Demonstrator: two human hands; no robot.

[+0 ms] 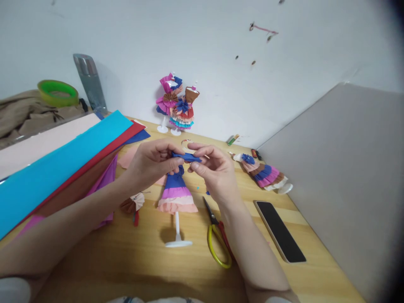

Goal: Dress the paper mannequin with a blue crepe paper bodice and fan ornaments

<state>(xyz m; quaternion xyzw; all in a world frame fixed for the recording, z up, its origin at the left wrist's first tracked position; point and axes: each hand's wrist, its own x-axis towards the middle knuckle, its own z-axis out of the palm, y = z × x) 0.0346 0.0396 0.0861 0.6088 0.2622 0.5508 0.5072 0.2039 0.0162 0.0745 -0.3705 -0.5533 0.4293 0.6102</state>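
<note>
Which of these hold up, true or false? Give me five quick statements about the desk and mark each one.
1. The left hand and right hand both hold a folded blue piece. True.
2. The scissors lie left of the front dress form. False: they lie to its right.
3. The turquoise sheet is on the left side of the view. True.
4. The phone shows a lit screen. False: its screen is dark.
5. A dressed form on the right lies toppled on its side. True.

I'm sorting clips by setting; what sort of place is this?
Probably a craft table against a wall: coloured sheets, scissors and small layered dresses on white stands.
</note>
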